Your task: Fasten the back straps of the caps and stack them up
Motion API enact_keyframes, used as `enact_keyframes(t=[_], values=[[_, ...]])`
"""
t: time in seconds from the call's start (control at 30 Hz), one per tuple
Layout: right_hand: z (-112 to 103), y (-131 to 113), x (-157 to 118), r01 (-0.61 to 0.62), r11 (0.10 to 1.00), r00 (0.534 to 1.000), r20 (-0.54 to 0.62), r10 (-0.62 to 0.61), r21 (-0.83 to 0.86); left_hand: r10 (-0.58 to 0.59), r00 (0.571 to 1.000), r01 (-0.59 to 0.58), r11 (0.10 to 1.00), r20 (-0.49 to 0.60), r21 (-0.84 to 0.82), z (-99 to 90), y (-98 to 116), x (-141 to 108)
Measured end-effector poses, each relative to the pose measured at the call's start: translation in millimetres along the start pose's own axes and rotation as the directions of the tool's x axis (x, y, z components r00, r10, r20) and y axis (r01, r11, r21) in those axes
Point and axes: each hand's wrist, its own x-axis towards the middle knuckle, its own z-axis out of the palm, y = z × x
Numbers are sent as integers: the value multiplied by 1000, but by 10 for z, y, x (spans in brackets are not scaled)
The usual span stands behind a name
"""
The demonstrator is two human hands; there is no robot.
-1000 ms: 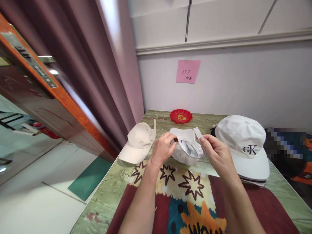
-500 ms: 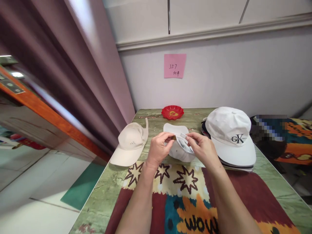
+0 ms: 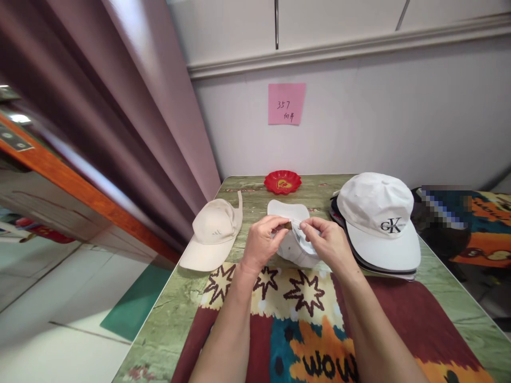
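Observation:
A white cap [image 3: 299,252] lies at the middle of the table, its brim toward the wall. My left hand [image 3: 263,240] pinches one end of its back strap, where a small brownish piece shows at the fingertips. My right hand [image 3: 325,239] pinches the strap's other part, close to the left fingertips. To the left rests a beige cap [image 3: 213,229] with its strap end sticking up. On the right, a white cap with black letters [image 3: 375,218] tops a stack of caps.
Behind the caps sits a red scalloped dish [image 3: 282,182] near the wall. A patterned cloth [image 3: 267,335] covers the table's near part. A pink note [image 3: 286,104] is on the wall, and a purple curtain [image 3: 159,96] hangs at left.
My right hand's fingertips have moved slightly left, closer to my left hand, and the strap gap between them is smaller. The view has shifted slightly.

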Motion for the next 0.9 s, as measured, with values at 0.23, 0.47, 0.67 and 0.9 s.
enact_keyframes(t=[0.23, 0.47, 0.67, 0.9], values=[[-8, 14, 12, -9, 998, 999, 48, 6, 56, -44, 999, 44, 998, 12, -53, -12, 5, 4], [-1, 42, 13, 17, 999, 998, 67, -19, 38, -57, 998, 59, 996, 27, -61, -8, -5, 6], [-14, 58, 24, 35, 998, 995, 88, -39, 50, -45, 998, 47, 998, 36, -51, 1, -13, 7], [41, 62, 28, 68, 996, 997, 46, -70, 49, -24, 999, 25, 1000, 36, -6, 10, -2, 1]])
